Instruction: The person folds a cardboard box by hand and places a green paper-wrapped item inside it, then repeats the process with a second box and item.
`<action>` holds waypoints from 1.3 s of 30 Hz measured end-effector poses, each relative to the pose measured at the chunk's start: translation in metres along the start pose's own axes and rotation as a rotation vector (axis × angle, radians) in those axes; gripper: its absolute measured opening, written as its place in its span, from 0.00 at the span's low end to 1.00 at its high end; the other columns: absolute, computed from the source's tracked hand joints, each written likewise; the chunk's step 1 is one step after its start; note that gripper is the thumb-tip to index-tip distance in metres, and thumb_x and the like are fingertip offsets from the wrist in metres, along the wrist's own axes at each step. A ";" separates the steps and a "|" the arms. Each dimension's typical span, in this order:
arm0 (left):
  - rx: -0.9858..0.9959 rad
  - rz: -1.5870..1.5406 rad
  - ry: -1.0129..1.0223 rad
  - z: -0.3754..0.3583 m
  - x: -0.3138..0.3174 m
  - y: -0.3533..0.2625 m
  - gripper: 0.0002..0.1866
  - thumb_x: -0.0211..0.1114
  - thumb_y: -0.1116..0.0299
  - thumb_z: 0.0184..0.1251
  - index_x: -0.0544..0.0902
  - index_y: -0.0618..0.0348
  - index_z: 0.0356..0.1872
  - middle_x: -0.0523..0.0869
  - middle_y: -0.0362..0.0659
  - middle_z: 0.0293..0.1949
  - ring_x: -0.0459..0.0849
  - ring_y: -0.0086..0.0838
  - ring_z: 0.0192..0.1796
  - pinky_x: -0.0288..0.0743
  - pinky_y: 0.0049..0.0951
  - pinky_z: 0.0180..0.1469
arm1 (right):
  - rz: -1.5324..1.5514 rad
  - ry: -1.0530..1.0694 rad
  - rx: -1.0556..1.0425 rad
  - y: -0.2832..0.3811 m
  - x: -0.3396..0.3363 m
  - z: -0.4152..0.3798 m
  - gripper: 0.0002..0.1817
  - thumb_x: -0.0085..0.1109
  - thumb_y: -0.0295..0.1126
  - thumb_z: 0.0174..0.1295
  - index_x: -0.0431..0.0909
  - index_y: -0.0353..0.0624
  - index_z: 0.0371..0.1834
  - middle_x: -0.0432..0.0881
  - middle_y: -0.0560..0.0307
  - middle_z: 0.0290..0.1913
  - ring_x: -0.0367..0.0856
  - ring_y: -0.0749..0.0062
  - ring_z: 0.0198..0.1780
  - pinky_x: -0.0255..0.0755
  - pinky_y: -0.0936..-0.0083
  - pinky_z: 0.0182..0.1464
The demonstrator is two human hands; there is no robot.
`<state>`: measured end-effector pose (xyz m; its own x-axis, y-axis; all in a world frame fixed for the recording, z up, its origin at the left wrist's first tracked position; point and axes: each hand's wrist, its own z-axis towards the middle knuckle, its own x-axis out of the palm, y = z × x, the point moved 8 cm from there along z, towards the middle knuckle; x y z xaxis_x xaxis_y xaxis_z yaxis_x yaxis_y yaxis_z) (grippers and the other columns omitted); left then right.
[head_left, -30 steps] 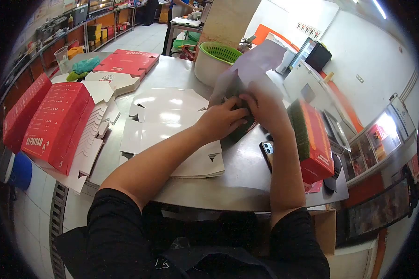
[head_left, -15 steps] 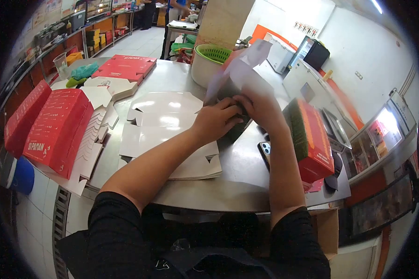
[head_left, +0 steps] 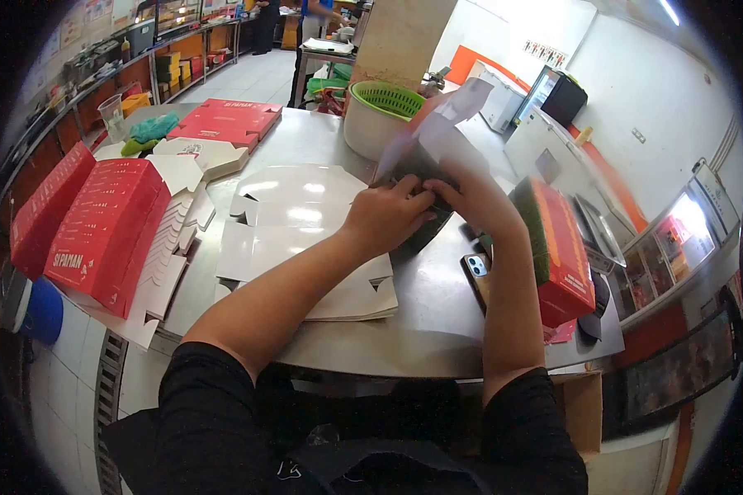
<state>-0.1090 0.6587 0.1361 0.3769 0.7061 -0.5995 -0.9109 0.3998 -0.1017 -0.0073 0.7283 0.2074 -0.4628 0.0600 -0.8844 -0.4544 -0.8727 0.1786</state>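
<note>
A partly folded cardboard box [head_left: 417, 148] is between my hands, standing over the metal table. Its dark outer side shows below my fingers, and a pale flap sticks up, blurred by motion. My left hand [head_left: 388, 216] is closed on the near edge of this box. Close against it, my right hand [head_left: 469, 196] pinches the same edge with bent fingers, its back smeared. Beneath my left forearm lies a stack of flat white box blanks [head_left: 285, 198]. A phone [head_left: 475, 268] rests on the table beside my right forearm.
Red folded boxes [head_left: 103, 235] and more blanks stand at the left. A red flat box [head_left: 227, 122] lies at the back. Behind my hands is a white tub with a green basket [head_left: 388, 97]. A red and green box [head_left: 557, 256] stands right. Another person [head_left: 309, 33] is far off.
Both hands stay on the box edge and have shifted only slightly. The raised pale flap has tipped a little to the right. The whole view has moved slightly.
</note>
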 end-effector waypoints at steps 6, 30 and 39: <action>0.030 0.045 -0.024 0.002 -0.005 -0.006 0.26 0.76 0.46 0.62 0.83 0.49 0.55 0.82 0.45 0.50 0.91 0.43 0.41 0.87 0.40 0.38 | -0.014 0.090 0.110 -0.018 0.000 -0.002 0.19 0.66 0.44 0.70 0.83 0.36 0.46 0.86 0.34 0.42 0.85 0.35 0.46 0.77 0.50 0.51; -0.143 0.055 0.086 0.014 -0.021 -0.005 0.38 0.78 0.39 0.55 0.82 0.54 0.60 0.85 0.52 0.56 0.93 0.46 0.44 0.89 0.43 0.42 | -0.317 -0.144 0.143 0.027 -0.007 0.005 0.12 0.60 0.45 0.73 0.86 0.54 0.49 0.90 0.48 0.39 0.90 0.45 0.43 0.80 0.50 0.46; -0.317 0.138 0.273 0.013 -0.014 0.002 0.42 0.77 0.38 0.57 0.77 0.59 0.64 0.92 0.50 0.34 0.94 0.44 0.36 0.87 0.43 0.37 | -0.297 -0.131 0.166 0.039 -0.016 0.018 0.12 0.72 0.42 0.60 0.90 0.54 0.44 0.88 0.50 0.45 0.87 0.47 0.47 0.81 0.52 0.48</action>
<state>-0.1143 0.6571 0.1550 0.2282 0.5431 -0.8080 -0.9722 0.0829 -0.2189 -0.0312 0.7023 0.2368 -0.3811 0.3697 -0.8474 -0.6961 -0.7180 -0.0002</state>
